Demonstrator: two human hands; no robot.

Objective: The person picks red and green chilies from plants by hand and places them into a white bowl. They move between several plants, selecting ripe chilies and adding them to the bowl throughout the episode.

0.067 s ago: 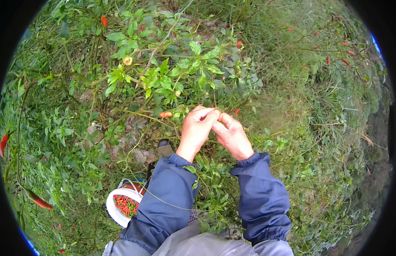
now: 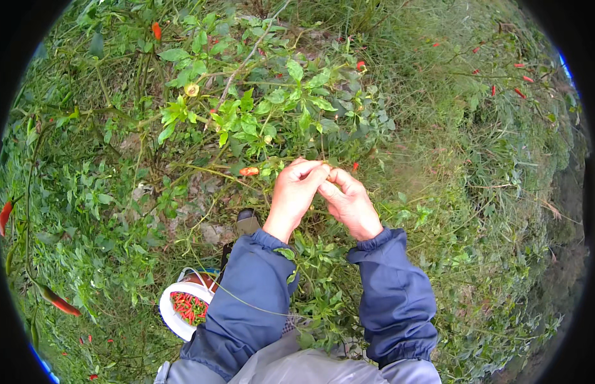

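In front of me my left hand (image 2: 292,197) and my right hand (image 2: 352,208) meet at the fingertips among the chili plant's twigs. Both are closed in a pinch, thumbs against forefingers. What they grip is too small and too covered to make out; a thin stem (image 2: 322,142) rises just above the fingers. Left of my left hand, an orange-red chili (image 2: 249,171) hangs on the plant. A small red chili (image 2: 355,166) shows just beyond my right fingers. Bright green leaves (image 2: 249,121) spread out ahead of both hands.
A white bucket (image 2: 171,318) with many red chilies inside stands low left, beside my left forearm. A dark shoe (image 2: 247,221) shows near it. Larger red chilies (image 2: 58,300) hang at the left edge. A bare twig (image 2: 246,63) slants across the plant ahead. Grass (image 2: 432,128) covers the right.
Very little differs. My right hand and sleeve have shifted slightly to the right, while both pinches stay closed and the left hand keeps nearly the same place.
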